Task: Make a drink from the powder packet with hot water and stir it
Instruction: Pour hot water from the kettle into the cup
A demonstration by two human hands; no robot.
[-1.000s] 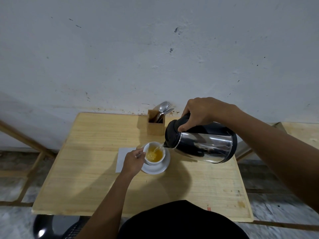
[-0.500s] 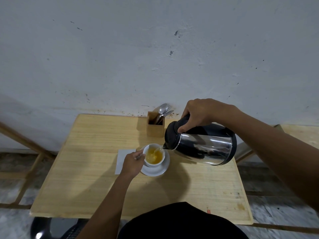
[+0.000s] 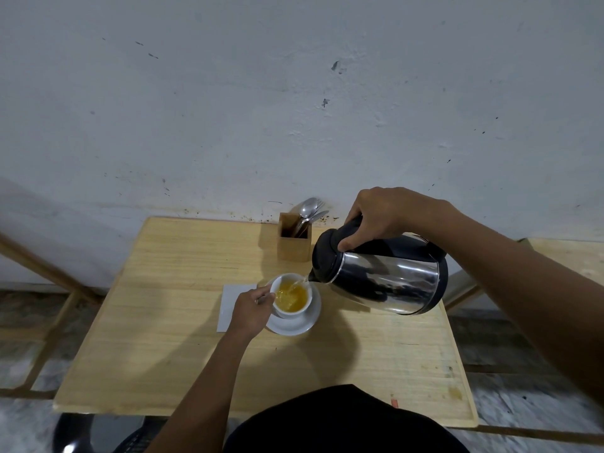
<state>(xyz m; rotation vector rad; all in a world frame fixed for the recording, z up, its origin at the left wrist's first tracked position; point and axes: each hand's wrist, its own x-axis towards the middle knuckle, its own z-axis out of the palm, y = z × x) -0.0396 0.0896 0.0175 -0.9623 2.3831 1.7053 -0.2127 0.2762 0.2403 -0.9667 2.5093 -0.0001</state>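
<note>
A white cup stands on a white saucer in the middle of the wooden table. Yellow liquid fills the cup about halfway. My left hand grips the cup at its left side. My right hand holds the black handle of a steel kettle, tilted to the left with its spout over the cup's far rim. A thin stream of water runs from the spout into the cup. A white paper, possibly the packet, lies flat left of the saucer, partly under my left hand.
A wooden holder with spoons stands at the table's back edge, just left of the kettle. A white wall rises right behind the table. Another wooden surface shows at the right, and a wooden rail at the left.
The pour goes on and the yellow liquid in the cup has risen slightly. Both hands and the kettle stay nearly where they were.
</note>
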